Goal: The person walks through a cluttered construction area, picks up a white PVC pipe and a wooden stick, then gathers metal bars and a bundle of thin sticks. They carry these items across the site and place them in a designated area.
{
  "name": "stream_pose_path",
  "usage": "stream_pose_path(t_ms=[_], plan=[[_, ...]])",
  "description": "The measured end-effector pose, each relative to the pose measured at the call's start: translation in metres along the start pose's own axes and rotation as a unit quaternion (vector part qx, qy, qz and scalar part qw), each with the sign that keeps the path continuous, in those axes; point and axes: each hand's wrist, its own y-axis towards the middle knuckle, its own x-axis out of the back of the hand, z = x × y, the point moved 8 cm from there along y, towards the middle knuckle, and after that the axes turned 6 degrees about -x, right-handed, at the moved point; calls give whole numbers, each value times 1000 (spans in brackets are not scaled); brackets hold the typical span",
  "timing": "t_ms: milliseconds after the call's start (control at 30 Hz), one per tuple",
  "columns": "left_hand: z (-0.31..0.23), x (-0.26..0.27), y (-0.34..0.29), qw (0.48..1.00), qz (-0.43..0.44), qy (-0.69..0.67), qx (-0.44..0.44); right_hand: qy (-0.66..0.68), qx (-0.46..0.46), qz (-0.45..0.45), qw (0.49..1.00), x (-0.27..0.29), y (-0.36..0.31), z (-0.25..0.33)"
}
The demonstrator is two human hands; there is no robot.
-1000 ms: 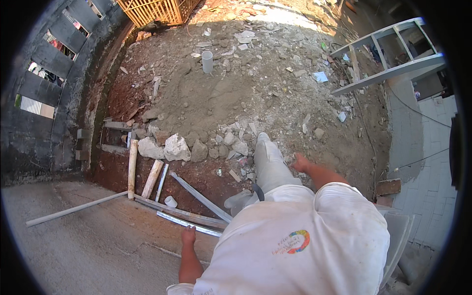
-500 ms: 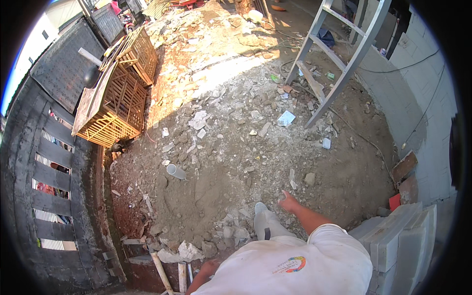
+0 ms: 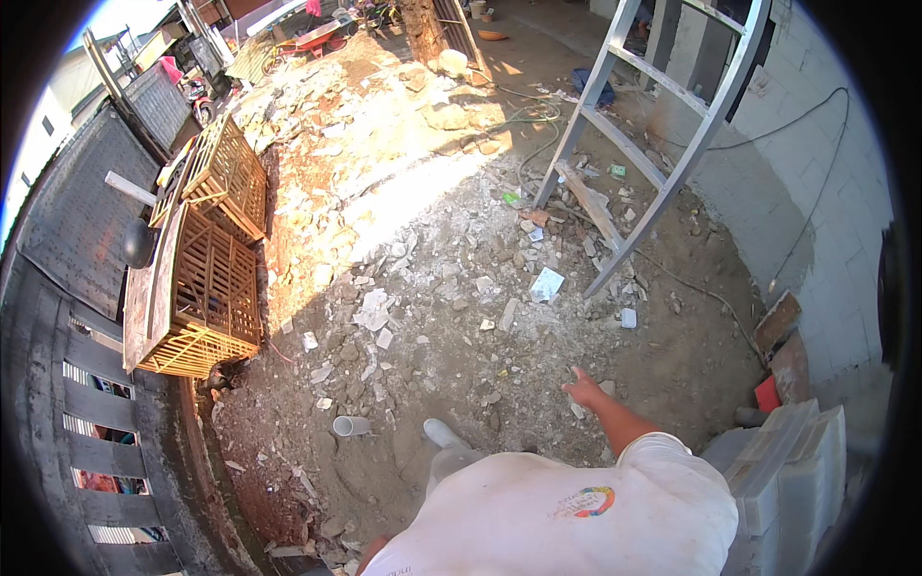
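My right hand (image 3: 583, 387) hangs over the rubble-strewn ground to the right of my body, its fingers partly stretched out and apart. Nothing is in it, and it touches nothing I can see. Below it lies grey dirt with small pale stones. Of my left arm (image 3: 373, 551) only a sliver shows at the lower edge; the hand is hidden behind my white shirt (image 3: 538, 518). One booted foot (image 3: 442, 434) stands forward on the dirt. A short grey pipe piece (image 3: 351, 425) sits to the left of that boot.
Slatted wooden crates (image 3: 206, 288) stand along the dark wall at left. A ladder (image 3: 663, 182) stands at right near the grey block wall (image 3: 807, 182). Pale blocks (image 3: 783, 470) are stacked at lower right. A cable (image 3: 706, 288) crosses the dirt; a red wheelbarrow (image 3: 317, 40) stands far back.
My view has tilted up, showing more of the far yard. The foot in view now appears further left. My right hand stays empty; my left hand has slipped from sight.
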Motion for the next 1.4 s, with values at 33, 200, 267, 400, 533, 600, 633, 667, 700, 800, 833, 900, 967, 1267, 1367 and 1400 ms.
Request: stream_pose_path(t_ms=[33,200,267,400,533,600,633,667,700,800,833,900,967,1267,1367,1400], plan=[[2,23,26,1000,9,15,-2,16,23,-2,1000,-3,8,29],[0,155,116,995,28,97,10,50,26,-10,998,-21,31,112],[-36,217,164,989,43,139,14,82,-14,-9,997,-23,42,104],[-153,351,273,979,-43,196,-24,157,-82,-50,983,-22,86,71],[-285,423,412,982,-108,136,-68,176,-189,-89,962,-34,129,1],[-354,441,452,972,-128,144,-133,194,-225,-87,951,-40,159,-1],[-381,442,474,972,-118,134,-151,207,-236,-84,946,-38,175,-4],[-412,442,497,971,-109,122,-173,220,-246,-82,940,-34,190,-8],[-448,426,525,977,-65,119,-167,230,-252,-102,935,-10,210,-16],[-492,406,555,980,49,154,-112,192,-268,-140,934,42,272,31],[-470,427,571,978,64,162,-115,169,-252,-145,942,62,314,90],[-421,477,587,981,89,148,-87,324,-163,-77,929,91,376,229],[-470,452,637,968,138,190,-92,252,-86,-150,952,185,419,251],[-611,543,842,949,142,273,-70,204,-16,-137,969,308,569,491],[-680,588,929,868,166,438,-168,164,-56,-159,972,300,601,491],[-715,592,956,803,182,523,-221,166,-105,-157,968,295,607,474]])
